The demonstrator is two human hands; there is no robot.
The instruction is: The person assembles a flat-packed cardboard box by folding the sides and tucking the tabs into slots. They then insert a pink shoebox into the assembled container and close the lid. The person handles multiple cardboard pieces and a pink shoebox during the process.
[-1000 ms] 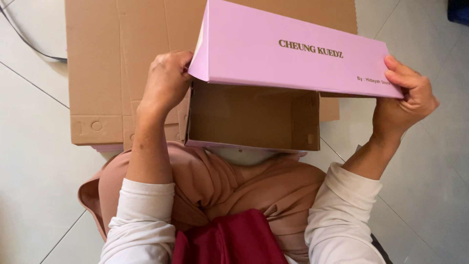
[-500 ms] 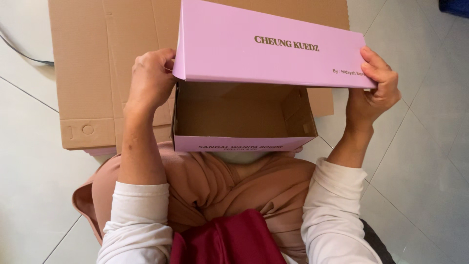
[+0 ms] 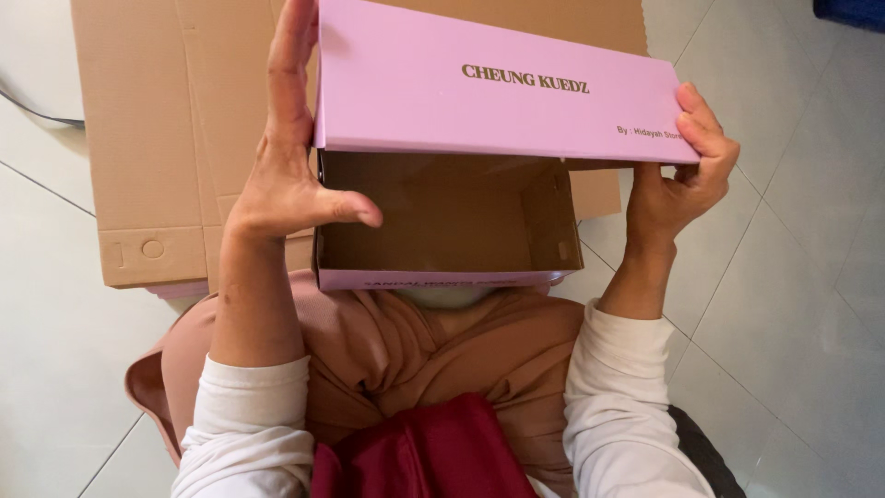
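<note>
Lid of pink box, raised at twelve o'clock: right hand grips its three-o'clock end; left hand, fingers spread wide, presses its nine-o'clock edge.

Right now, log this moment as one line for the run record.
left hand: flat against pink box | right hand: holding raised pink lid | box interior: empty | under: flattened cardboard

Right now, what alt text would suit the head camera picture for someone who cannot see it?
A person's two hands hold an open pink cardboard box with a brown, empty inside: the left hand lies flat against its left side and the right hand grips the right end of its raised pink lid. Flattened brown cardboard lies on the pale tiled floor behind.
</note>
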